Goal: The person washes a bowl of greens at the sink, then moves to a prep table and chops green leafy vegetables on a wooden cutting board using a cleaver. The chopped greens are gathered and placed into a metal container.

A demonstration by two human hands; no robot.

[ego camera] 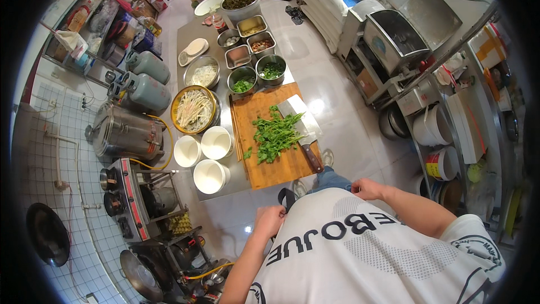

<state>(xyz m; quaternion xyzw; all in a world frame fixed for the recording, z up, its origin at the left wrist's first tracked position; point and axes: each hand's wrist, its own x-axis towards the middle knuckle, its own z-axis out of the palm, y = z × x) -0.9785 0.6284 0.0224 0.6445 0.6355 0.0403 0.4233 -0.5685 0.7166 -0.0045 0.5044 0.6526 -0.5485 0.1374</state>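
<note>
My left hand (271,221) is at the left side of my white T-shirt, its fingers curled by a black strap; whether it grips the strap is unclear. At the shirt's right hem is my right hand (368,188), fingers bent; its grip cannot be made out. Before me a wooden cutting board (274,175) lies on a steel table. Leafy green herbs (275,135) are heaped on it. A cleaver (301,118) with a brown handle rests at the board's right edge, touched by neither hand. Chopsticks (237,135) lie along the board's left edge.
Three white tubs (211,176) stand left of the board. Beyond them are a yellow-rimmed basket of shredded vegetables (194,109), a bowl of sprouts (203,74) and steel containers of chopped greens (270,71). A gas stove (128,196) stands at left, metal shelving (422,152) at right.
</note>
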